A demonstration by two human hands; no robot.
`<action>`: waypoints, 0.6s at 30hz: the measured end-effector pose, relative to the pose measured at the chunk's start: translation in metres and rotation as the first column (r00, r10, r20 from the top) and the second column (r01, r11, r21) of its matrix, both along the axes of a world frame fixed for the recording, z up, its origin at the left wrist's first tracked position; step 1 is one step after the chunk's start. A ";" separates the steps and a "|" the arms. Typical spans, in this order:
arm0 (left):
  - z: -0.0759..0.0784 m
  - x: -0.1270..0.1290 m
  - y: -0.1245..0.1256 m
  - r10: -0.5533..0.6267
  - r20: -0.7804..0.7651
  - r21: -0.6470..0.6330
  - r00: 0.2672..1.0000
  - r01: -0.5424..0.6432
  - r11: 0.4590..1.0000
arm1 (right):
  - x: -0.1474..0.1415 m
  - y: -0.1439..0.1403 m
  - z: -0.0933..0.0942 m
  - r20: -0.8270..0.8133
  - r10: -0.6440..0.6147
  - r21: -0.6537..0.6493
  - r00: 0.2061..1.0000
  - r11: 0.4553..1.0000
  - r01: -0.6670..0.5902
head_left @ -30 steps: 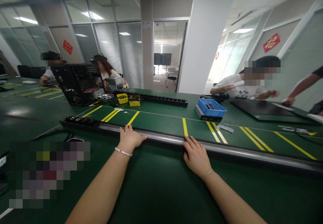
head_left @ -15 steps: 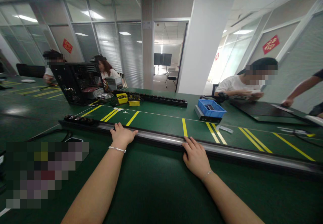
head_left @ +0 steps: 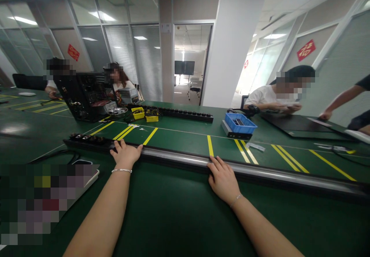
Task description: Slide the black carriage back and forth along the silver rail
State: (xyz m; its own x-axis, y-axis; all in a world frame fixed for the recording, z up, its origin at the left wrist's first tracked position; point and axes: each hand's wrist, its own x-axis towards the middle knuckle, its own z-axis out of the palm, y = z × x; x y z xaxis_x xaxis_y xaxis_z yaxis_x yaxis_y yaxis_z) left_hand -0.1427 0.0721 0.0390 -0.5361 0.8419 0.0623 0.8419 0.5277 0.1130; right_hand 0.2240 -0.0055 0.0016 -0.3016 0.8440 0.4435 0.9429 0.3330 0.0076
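Across the green table lies a long black bar (head_left: 179,158) with a shiny grey top; several dark round sockets or knobs show at its left end, but I cannot tell its exact kind. My left hand (head_left: 126,154) rests on it just right of those round parts, fingers spread and thumb out to the right. Near the bar's middle, my right hand (head_left: 222,176) lies with its fingers stretched over the top and the thumb on the near side. Neither hand is closed around the bar.
Beyond the bar stand an open computer case (head_left: 78,95), yellow bins (head_left: 152,118), another black bar with round sockets (head_left: 187,114) and a blue basket (head_left: 240,124). Black cables (head_left: 62,153) and a blurred-out object lie at left. People sit or reach around the table's far side.
My left hand has slid left along the bar, close to the round parts, with its fingers spread wider. My right hand stays at about the same place on the bar.
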 end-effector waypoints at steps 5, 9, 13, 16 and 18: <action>-0.008 -0.021 0.004 0.020 0.097 0.128 0.995 -0.032 0.991 | 0.000 -0.001 0.000 -0.001 -0.003 0.007 1.000 1.000 0.003; -0.013 -0.031 0.006 0.019 0.129 0.188 0.991 -0.043 0.981 | 0.000 0.000 -0.001 -0.003 -0.002 0.008 1.000 1.000 0.002; -0.014 -0.036 0.007 0.034 0.156 0.183 0.987 -0.063 0.981 | 0.001 0.001 -0.002 -0.003 0.002 0.005 1.000 1.000 -0.002; -0.015 -0.041 0.008 0.054 0.164 0.195 0.985 -0.086 0.977 | 0.001 0.001 -0.003 -0.005 0.009 0.010 1.000 1.000 -0.009; -0.018 -0.044 0.009 0.052 0.173 0.222 0.984 -0.090 0.971 | 0.001 0.001 -0.003 -0.009 0.013 0.014 1.000 1.000 -0.013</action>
